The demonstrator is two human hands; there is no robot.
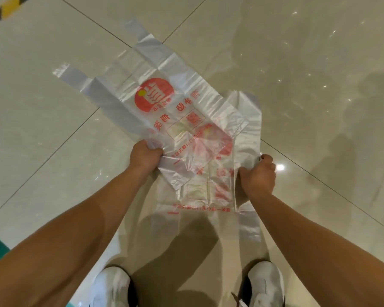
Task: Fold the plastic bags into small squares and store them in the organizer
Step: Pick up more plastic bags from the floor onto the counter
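1. Two white shoes (111, 286) stand at the bottom of the frame on the tiled floor (297, 63).
2. Just above them, a second plastic bag (208, 196) lies flat on the floor, probably waiting its turn.
3. The left hand (144, 156) and right hand (257, 176) form the grip, fingers curled tight, each pinching a near edge of the printed plastic bag (160, 100), likely to pull it taut for a first fold.
4. That bag stretches toward the upper left, handles farthest away.
5. No organizer is in view.
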